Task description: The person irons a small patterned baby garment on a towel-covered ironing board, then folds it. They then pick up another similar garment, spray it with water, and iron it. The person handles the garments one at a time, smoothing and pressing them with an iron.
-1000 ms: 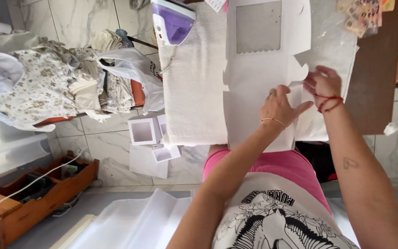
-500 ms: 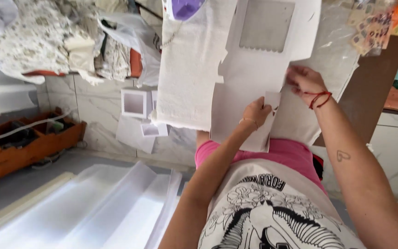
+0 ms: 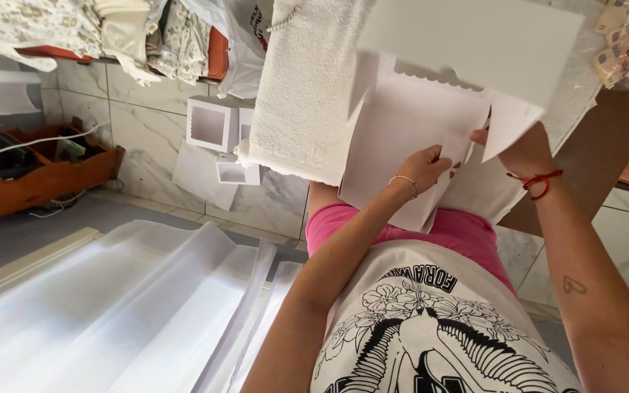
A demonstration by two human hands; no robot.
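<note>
Both hands pinch the flat white cardboard box sheet (image 3: 416, 138), the left hand (image 3: 425, 166) on its lower flap and the right hand (image 3: 522, 149) on a side flap, lifting it just above the white towel (image 3: 303, 87) so the flaps can bend.

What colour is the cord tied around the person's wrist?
Red. The thin cord sits on the wrist of the right hand, which grips the white cardboard; the head view shows it.
</note>
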